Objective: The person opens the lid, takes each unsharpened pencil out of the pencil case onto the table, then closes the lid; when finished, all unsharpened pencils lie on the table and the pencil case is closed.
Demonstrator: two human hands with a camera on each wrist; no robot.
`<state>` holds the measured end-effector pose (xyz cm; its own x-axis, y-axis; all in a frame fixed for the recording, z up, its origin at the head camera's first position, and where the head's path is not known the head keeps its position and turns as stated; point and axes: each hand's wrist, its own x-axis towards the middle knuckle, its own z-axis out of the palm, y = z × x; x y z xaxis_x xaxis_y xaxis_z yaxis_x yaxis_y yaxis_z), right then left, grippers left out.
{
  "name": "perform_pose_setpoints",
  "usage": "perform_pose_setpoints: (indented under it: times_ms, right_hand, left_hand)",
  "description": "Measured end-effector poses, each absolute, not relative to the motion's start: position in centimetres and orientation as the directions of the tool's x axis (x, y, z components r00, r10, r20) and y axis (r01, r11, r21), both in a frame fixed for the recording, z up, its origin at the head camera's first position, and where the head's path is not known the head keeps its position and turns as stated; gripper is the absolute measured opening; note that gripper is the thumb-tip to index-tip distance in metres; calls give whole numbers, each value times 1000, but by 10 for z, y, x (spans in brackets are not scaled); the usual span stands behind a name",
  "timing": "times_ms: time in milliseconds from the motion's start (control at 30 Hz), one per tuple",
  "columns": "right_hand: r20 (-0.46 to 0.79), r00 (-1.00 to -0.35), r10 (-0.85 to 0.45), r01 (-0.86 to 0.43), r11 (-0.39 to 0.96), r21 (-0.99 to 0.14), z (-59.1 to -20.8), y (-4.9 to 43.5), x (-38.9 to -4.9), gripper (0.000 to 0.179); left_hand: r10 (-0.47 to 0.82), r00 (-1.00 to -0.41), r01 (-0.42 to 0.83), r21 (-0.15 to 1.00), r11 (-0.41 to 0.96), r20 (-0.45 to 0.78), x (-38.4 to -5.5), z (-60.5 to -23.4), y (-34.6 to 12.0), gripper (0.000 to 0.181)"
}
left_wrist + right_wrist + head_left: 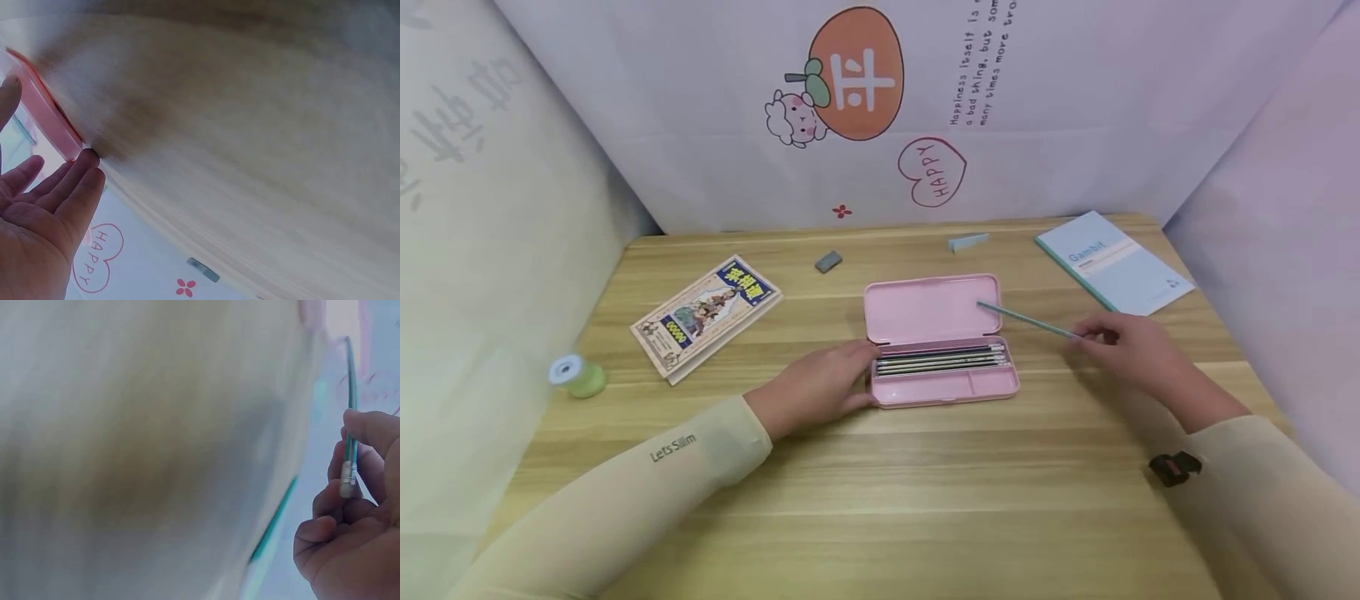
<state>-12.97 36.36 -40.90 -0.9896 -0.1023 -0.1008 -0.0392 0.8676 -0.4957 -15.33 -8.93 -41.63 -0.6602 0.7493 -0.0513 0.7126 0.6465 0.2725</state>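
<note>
1. The wooden table [880,500] holds an open pink pencil case [940,346].
2. Pencils [940,360] lie in a row inside the case.
3. The left hand [816,387] rests flat, fingers straight, against the case's left end.
4. The right hand [1131,346] pinches a thin green pencil [1026,320] by its eraser end; its tip is over the lid.

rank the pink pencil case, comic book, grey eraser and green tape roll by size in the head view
1. pink pencil case, open
2. comic book, close to the case, so unsure
3. green tape roll
4. grey eraser

wooden table [925,500] | pencil case [940,387] | book [706,315] | notebook [1112,262] | eraser [828,262]
</note>
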Motion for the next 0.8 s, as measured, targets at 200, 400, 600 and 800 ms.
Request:
perform_pose_setpoints:
  times_ms: [200,400,600,800]
  right_hand:
    - [-133,-990,-53,13,890,-455,-426,396,-128,40]
    - [-128,-992,-16,37,914,-403,-425,404,-120,33]
    - [-165,-986,-1,65,917,-393,-419,397,-115,36]
    - [-149,-989,8,66,917,-393,-422,396,-113,34]
  left_hand:
    - [746,-661,707,266,655,-80,-152,-416,-91,67]
    - [742,-666,707,251,661,-77,-151,-415,-91,67]
    - [744,-665,711,248,658,-65,-150,-414,-90,65]
    - [751,-659,719,255,647,-49,-148,-414,-88,63]
